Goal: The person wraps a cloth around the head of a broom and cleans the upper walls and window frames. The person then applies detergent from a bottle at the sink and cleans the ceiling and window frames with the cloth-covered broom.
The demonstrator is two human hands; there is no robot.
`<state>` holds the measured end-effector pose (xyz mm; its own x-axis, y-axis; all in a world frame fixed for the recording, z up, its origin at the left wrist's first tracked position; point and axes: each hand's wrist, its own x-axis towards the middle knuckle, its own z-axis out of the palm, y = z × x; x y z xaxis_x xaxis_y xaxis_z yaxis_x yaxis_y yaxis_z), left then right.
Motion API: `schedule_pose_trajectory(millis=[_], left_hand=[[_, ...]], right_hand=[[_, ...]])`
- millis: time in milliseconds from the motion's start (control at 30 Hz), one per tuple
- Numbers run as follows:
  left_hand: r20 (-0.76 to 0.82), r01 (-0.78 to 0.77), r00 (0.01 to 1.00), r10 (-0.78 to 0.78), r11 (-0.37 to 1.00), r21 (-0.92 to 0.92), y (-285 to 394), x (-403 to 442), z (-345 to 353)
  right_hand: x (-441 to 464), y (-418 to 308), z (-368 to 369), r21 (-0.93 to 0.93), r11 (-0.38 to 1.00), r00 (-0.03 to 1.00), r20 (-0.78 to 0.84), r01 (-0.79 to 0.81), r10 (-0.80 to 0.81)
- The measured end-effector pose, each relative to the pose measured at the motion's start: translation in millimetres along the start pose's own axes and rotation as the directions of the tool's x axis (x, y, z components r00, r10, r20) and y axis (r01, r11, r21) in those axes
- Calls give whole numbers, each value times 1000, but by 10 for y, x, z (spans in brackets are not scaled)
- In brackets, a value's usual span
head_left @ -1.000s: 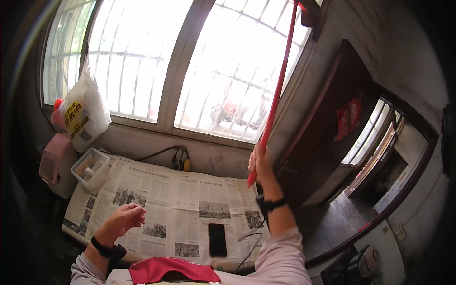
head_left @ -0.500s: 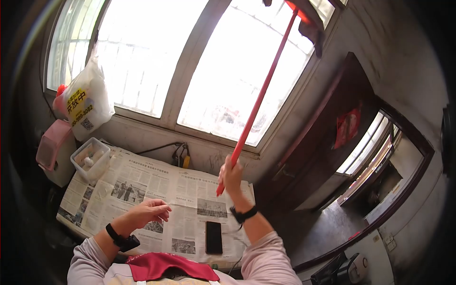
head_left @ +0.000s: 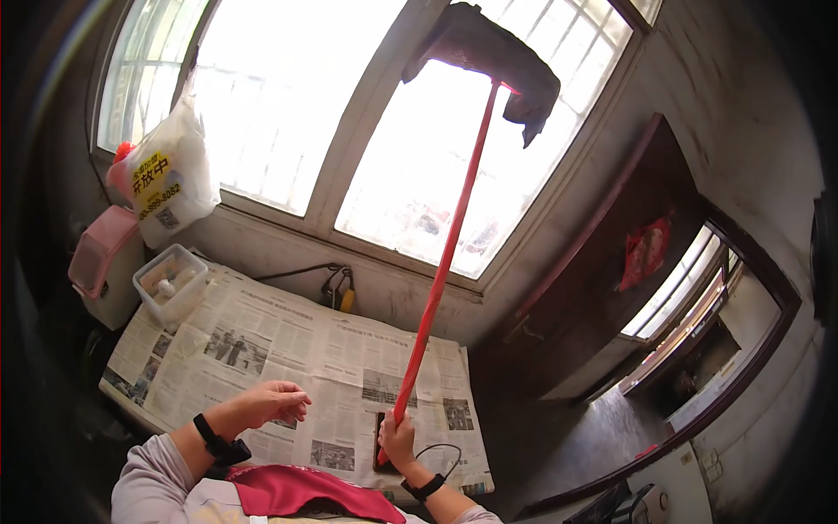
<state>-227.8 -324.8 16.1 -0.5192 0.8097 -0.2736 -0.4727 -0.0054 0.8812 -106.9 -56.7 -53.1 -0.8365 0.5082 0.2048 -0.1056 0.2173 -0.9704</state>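
Observation:
My right hand (head_left: pixel 398 440) is wrapped round the lower end of a long red pole (head_left: pixel 445 262), low over the newspaper-covered table (head_left: pixel 336 354). At the pole's upper end a dark cloth (head_left: pixel 489 48) hangs over the head, in front of the window panes. My left hand (head_left: pixel 278 404) hovers above the newspapers at the left, fingers loosely curled and apart, holding nothing. A black phone (head_left: pixel 379 456) lies on the newspapers, partly hidden behind my right hand and the pole.
A clear plastic box (head_left: pixel 173 284) with small items stands at the table's left, near a pink-lidded container (head_left: pixel 103 253). Above hangs a white plastic bag (head_left: pixel 173 175). A yellow-handled tool (head_left: pixel 346 299) rests by the wall. At right stands a dark door (head_left: pixel 602 262).
My right hand has come down and left towards the phone, still round the pole. The cloth-covered head has moved down and left into fuller view across the window. My left hand has shifted slightly right.

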Motion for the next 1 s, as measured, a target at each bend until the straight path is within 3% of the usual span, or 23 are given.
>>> schedule_pose_trajectory(millis=[133,300,433,467,533,667,767,833,900,933,1000], left_hand=[[28,-44,999,44,999,-2,-22,68,-53],[73,-53,996,49,997,56,200,9,147],[35,-135,991,131,976,169,305,85,309],[33,-141,990,137,976,167,341,128,360],[-80,-294,949,306,946,136,415,257,465],[-31,-464,885,464,886,6,506,473,583],[86,-486,872,482,873,44,558,493,674],[43,-522,850,525,851,-61,514,493,737],[-17,-480,876,482,876,54,327,627,602],[-153,-474,870,469,880,-1,376,515,730],[-95,-437,895,437,899,17,286,502,651]], right_hand=[[649,-452,19,-187,961,977,-20,204,-211],[1306,-1882,124,73,981,982,43,180,-184],[1585,-2477,196,260,958,970,172,122,-170],[1571,-2512,250,259,958,969,176,126,-175],[1526,-2546,401,406,913,940,320,-25,-117],[1333,-2332,674,344,939,905,396,11,-155],[1187,-2088,793,317,948,883,445,-2,-147],[1120,-1965,841,269,962,843,526,-40,-112],[1108,-1924,864,289,948,845,533,-131,-46],[1144,-1911,872,277,960,839,532,-41,-118],[1252,-2085,884,300,949,853,468,95,-233]])
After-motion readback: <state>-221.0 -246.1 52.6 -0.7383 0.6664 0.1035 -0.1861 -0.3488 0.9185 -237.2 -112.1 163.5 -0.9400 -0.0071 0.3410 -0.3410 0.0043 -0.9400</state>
